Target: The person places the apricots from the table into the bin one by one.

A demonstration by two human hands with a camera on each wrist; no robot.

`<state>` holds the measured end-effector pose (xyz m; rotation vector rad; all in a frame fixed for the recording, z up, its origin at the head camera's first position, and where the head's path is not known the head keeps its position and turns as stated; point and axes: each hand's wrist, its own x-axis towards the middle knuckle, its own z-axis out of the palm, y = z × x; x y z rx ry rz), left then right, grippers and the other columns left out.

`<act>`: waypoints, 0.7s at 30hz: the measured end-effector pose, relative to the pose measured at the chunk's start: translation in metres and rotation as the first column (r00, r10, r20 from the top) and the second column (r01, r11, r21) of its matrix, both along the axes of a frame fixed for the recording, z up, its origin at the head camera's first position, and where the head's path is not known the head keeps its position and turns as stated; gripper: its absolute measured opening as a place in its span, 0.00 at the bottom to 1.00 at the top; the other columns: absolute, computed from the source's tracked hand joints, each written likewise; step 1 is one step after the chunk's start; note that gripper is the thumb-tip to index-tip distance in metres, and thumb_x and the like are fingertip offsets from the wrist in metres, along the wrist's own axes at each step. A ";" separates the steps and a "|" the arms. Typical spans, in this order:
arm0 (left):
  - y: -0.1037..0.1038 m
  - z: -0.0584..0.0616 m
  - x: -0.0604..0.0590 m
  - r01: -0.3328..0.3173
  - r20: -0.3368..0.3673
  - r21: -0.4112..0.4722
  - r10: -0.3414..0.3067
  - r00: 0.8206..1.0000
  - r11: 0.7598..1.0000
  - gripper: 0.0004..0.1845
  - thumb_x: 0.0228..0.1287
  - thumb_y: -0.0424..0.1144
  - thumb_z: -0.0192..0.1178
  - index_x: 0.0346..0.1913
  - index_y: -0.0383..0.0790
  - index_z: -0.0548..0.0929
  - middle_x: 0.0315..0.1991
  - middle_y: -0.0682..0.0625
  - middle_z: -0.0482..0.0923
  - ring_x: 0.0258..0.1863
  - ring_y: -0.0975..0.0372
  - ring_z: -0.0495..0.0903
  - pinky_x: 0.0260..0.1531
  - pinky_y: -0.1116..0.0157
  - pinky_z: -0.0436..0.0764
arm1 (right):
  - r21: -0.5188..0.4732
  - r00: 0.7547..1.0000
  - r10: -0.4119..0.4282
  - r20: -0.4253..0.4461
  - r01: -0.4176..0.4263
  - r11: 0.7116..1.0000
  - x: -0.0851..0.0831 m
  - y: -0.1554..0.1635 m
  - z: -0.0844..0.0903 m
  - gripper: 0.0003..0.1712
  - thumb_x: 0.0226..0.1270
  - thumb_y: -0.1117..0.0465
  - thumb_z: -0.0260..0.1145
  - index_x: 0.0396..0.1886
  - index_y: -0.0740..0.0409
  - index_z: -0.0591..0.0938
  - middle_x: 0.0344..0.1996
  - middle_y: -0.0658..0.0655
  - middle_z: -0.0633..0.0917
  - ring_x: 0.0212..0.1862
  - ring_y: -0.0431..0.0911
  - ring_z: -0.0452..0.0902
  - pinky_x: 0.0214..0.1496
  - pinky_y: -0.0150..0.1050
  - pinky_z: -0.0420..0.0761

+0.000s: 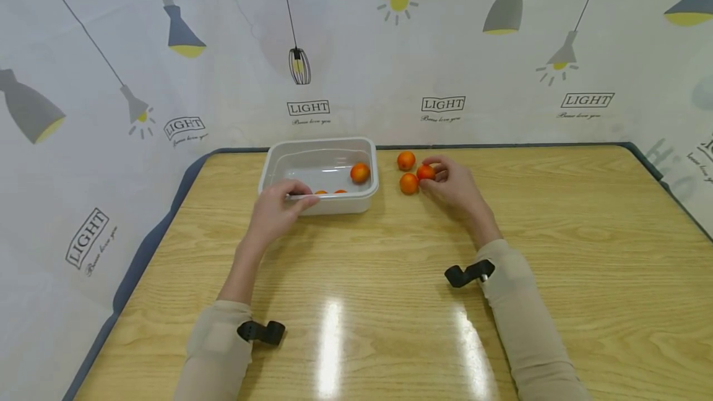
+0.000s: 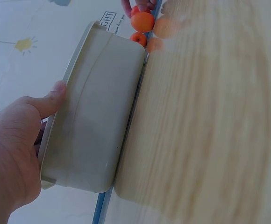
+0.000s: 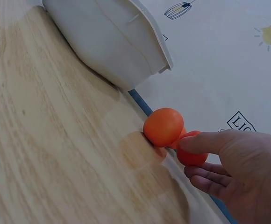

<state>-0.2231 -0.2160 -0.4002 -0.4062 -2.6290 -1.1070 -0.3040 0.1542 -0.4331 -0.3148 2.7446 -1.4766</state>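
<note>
A white plastic tub (image 1: 340, 205) stands near the back edge of the table. My left hand (image 1: 275, 210) pinches its front rim near the left corner, thumb outside in the left wrist view. Inside the tub, one small orange (image 1: 359, 172) lies to the right, and the tops of two more show just over the front rim. To the right of the tub, my right hand (image 1: 453, 185) holds an orange (image 3: 196, 156) between thumb and fingers. Close beside it are two loose oranges, a nearer one (image 1: 409, 183) and a farther one (image 1: 406, 161).
The wooden table (image 1: 379, 277) reaches back to a white cloth backdrop (image 1: 356, 122) printed with lamps. A dark blue edge (image 1: 501, 145) runs between them. Black camera mounts sit on both sleeved forearms. The tub's front wall hides part of its inside.
</note>
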 end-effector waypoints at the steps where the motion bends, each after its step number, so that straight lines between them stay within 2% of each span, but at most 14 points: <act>1: 0.000 0.000 0.000 0.001 0.000 0.000 -0.001 1.000 1.000 0.10 0.64 0.44 0.71 0.37 0.42 0.86 0.35 0.51 0.84 0.38 0.59 0.80 0.47 0.57 0.77 | -0.005 1.000 -0.003 -0.001 0.003 1.000 -0.001 0.000 0.001 0.25 0.68 0.58 0.71 0.62 0.53 0.77 0.51 0.62 0.79 0.49 0.54 0.74 0.54 0.48 0.73; 6: 0.001 0.000 0.000 0.006 -0.005 -0.001 -0.006 1.000 1.000 0.10 0.64 0.45 0.71 0.37 0.41 0.86 0.36 0.51 0.84 0.39 0.59 0.80 0.47 0.57 0.77 | -0.033 1.000 -0.003 -0.014 0.003 0.999 -0.004 0.001 0.004 0.25 0.69 0.60 0.71 0.64 0.56 0.77 0.53 0.63 0.80 0.50 0.55 0.74 0.55 0.47 0.73; 11: 0.001 0.000 -0.001 0.005 -0.005 -0.001 -0.005 1.000 1.000 0.10 0.64 0.45 0.71 0.37 0.42 0.86 0.36 0.51 0.84 0.39 0.59 0.80 0.48 0.57 0.77 | -0.030 0.994 0.020 -0.104 -0.023 0.999 -0.006 0.000 0.012 0.26 0.68 0.64 0.71 0.64 0.62 0.76 0.53 0.68 0.81 0.49 0.57 0.77 0.53 0.44 0.76; 15: 0.000 0.000 -0.001 0.004 0.001 0.001 -0.004 1.000 1.000 0.10 0.64 0.45 0.71 0.37 0.42 0.86 0.36 0.50 0.84 0.39 0.58 0.80 0.47 0.57 0.77 | -0.048 0.989 0.015 -0.145 -0.022 0.999 -0.002 -0.004 0.020 0.26 0.67 0.64 0.72 0.63 0.60 0.77 0.53 0.67 0.82 0.48 0.56 0.79 0.51 0.43 0.77; 21: 0.000 0.000 -0.001 -0.006 0.013 0.011 0.006 1.000 1.000 0.10 0.64 0.45 0.71 0.37 0.42 0.86 0.35 0.51 0.84 0.38 0.59 0.79 0.47 0.57 0.77 | -0.069 0.988 0.026 -0.153 -0.036 0.997 0.005 -0.014 0.036 0.26 0.67 0.62 0.72 0.63 0.59 0.77 0.54 0.64 0.82 0.49 0.55 0.78 0.54 0.47 0.78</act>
